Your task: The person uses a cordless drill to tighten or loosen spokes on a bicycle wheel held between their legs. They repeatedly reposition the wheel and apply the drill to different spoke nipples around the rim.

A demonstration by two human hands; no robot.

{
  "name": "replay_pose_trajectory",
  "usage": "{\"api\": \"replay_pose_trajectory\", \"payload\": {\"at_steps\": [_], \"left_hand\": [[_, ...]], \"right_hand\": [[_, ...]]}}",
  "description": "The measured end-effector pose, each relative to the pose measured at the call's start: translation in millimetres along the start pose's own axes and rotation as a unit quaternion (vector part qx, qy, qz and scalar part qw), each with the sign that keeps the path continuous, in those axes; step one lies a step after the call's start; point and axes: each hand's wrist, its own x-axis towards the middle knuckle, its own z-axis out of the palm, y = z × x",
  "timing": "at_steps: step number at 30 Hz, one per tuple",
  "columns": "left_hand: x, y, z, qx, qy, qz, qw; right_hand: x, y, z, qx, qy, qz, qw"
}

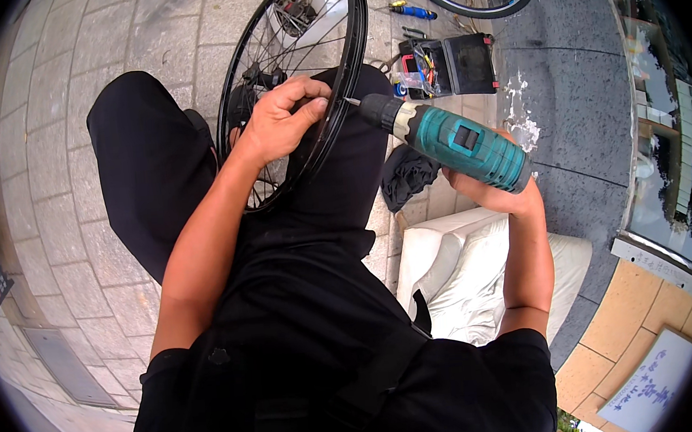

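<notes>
A spoked bicycle wheel (357, 28) with a black rim stands tilted between my knees, leaning against my right thigh. My left hand (283, 122) is closed at its inner side, thumb and forefinger pinched together at the rim; whether a spoke end is between them is too small to see. In my right hand (486, 194) is a teal and black cordless drill (464, 143), its handle mostly hidden beneath its body. The drill's bit (352, 101) points left, its tip at the outer face of the rim, close across from my left fingertips.
An open black tool case (471, 65) with assorted tools lies beyond my right knee. Past it are a blue screwdriver-like tool (414, 12) and another bicycle wheel (500, 10). A white bin (331, 21) holds metal parts behind the rim. Dark cloth (410, 180) and a white-covered seat (480, 266) are at right.
</notes>
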Motion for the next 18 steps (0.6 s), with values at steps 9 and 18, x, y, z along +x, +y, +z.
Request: {"api": "replay_pose_trajectory", "payload": {"at_steps": [9,18], "left_hand": [[3,-2,1,0.015,-0.002,0.03,0.999],[8,2,5,0.012,-0.013,0.01,1.0]], "right_hand": [[-15,-5,26,0.268,0.029,0.207,0.94],[-20,-20,38,0.406,0.083,0.246,0.876]]}}
